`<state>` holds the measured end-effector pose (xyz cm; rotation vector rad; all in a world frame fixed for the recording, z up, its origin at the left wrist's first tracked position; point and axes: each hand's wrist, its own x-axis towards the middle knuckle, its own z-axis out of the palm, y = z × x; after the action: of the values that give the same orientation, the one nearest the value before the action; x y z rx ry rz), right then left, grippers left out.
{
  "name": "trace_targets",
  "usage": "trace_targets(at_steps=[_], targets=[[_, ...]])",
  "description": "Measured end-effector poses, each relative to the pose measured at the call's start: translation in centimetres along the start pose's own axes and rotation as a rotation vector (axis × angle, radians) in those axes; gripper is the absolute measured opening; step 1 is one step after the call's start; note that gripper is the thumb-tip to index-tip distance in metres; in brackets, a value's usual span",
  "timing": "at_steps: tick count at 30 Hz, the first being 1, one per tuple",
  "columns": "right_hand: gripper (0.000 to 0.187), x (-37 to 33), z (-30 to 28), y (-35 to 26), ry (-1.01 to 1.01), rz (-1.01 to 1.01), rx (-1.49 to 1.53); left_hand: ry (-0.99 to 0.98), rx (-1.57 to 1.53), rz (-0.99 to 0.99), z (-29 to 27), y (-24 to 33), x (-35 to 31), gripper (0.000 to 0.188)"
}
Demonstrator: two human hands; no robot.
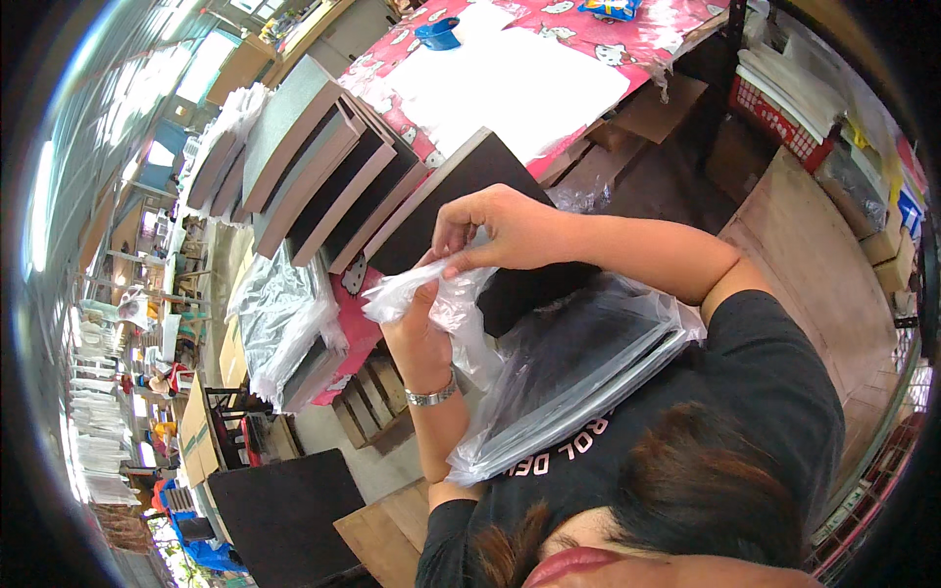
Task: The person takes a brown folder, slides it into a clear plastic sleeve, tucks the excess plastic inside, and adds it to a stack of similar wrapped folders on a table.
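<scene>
A clear plastic bag (569, 387) leans against my front, with a dark flat panel inside. Its loose, gathered end (397, 294) is bunched up at my hands. My left hand (421, 338), with a metal-band watch at the wrist, is closed on this plastic from below, thumb raised. From above, my right hand (495, 230) pinches the same plastic between bent fingers and thumb. A black piece (524, 294) shows beside the bag under my right forearm. Just beyond my hands stands a large dark panel (461, 196) with a pale edge.
Several thick grey-edged panels (323, 167) lean in a row on the table's pink cloth (549, 20), beside a white sheet (510, 88). Plastic-wrapped pieces (284, 318) lie left. A wooden pallet (377, 397), a black board (289, 514) and a red basket (774, 118) stand around.
</scene>
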<state>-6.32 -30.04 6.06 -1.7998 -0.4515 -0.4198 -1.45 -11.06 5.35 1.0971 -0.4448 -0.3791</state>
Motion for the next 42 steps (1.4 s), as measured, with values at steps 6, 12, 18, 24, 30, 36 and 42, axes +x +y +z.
trace_targets(at_steps=[6, 12, 18, 24, 30, 36, 42], targets=[[0.021, 0.7, -0.1, 1.5, 0.204, 0.093, 0.137, 0.162, 0.176, 0.163, 0.7, -0.9, 0.6, 0.014], [0.013, 0.6, -0.7, 0.6, 0.15, 0.054, 0.028, 0.239, 0.103, 0.231, 2.2, -1.3, 1.2, 0.018], [0.009, 0.7, -0.7, 0.1, 0.158, 0.097, 0.02, 0.046, 0.091, 0.285, 2.0, -0.6, 1.7, 0.018], [0.011, 1.0, -0.2, 0.1, 0.3, -0.127, -0.108, 0.161, 0.165, 0.319, 1.8, -0.1, 1.8, 0.024], [0.014, 1.0, 1.0, -1.7, 0.352, -0.098, -0.034, 0.035, -0.008, 0.144, 2.1, 0.3, 1.7, 0.024], [0.011, 2.0, -1.0, 0.5, 0.497, -0.424, -0.5, -0.005, 0.127, 0.213, 0.5, 0.5, 1.9, 0.024], [0.016, 0.4, 0.0, -1.0, -0.127, 0.35, 0.29, 0.061, 0.233, 0.027, 0.4, 0.1, 0.3, 0.024]])
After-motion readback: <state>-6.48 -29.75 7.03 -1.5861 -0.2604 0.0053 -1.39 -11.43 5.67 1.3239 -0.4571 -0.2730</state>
